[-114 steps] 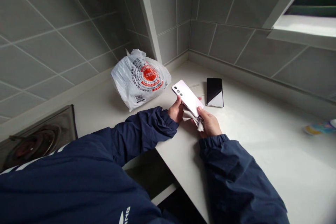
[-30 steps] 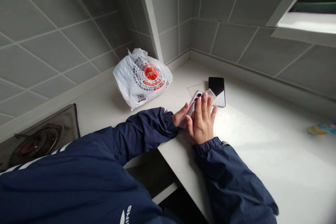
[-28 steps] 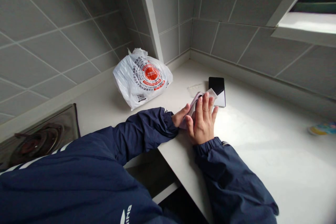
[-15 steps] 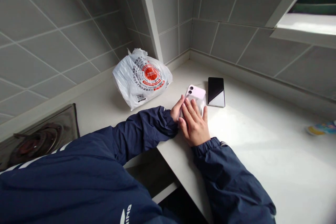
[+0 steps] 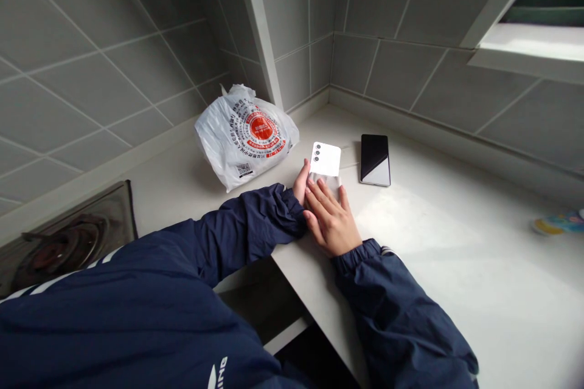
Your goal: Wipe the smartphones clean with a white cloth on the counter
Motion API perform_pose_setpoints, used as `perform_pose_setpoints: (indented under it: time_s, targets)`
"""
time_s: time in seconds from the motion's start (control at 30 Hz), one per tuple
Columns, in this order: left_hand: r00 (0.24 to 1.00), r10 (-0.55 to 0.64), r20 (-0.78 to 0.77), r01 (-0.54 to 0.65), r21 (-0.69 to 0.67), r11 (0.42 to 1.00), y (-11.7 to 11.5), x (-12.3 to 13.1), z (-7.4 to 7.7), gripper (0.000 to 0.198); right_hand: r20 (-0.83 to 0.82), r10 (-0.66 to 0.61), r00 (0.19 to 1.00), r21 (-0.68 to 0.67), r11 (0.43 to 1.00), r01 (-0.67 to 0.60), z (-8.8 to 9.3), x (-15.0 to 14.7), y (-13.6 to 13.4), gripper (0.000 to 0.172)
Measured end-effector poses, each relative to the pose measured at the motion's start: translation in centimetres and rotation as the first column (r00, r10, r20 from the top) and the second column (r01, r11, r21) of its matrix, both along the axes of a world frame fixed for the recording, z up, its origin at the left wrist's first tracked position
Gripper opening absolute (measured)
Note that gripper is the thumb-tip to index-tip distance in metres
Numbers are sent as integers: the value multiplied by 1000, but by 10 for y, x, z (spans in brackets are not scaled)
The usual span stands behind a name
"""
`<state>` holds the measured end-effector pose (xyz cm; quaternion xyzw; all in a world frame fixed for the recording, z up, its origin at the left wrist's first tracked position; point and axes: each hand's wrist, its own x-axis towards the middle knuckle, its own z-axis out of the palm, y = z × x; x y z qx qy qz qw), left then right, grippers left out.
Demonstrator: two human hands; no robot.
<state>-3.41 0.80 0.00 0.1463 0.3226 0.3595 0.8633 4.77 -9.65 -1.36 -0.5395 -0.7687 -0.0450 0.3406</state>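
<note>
A pale pink phone [image 5: 325, 160] lies back-up on the white counter [image 5: 433, 237], its camera lenses showing at the far end. My left hand [image 5: 300, 179] grips its left edge, mostly hidden behind my right hand. My right hand [image 5: 330, 219] lies flat over the near half of the phone, fingers stretched out, pressing a white wipe [image 5: 331, 181] against it. A second phone [image 5: 375, 159] with a dark screen rests face-up just to the right, untouched.
A white plastic bag [image 5: 244, 134] with a red round print sits by the tiled wall to the left. A gas hob [image 5: 59, 249] is at the far left. A colourful packet [image 5: 559, 222] lies at the right edge. The counter's front edge runs below my hands.
The pink phone, earlier held up in both hands, now lies flat on the counter. My right hand with the wipe slid back toward me, uncovering the camera end.
</note>
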Motion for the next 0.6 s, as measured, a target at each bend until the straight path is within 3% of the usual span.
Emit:
perform_pose_setpoints:
  time_s: [0.37,0.6]
  targets:
    - [982,-136,131,136,13,991,-14,3,6,55,11,-197,980,74,978,195,-3,-1,1,69]
    - [967,-199,157,181,124,976,-27,-3,11,51,-21,-309,951,140,941,309,-1,1,0,71]
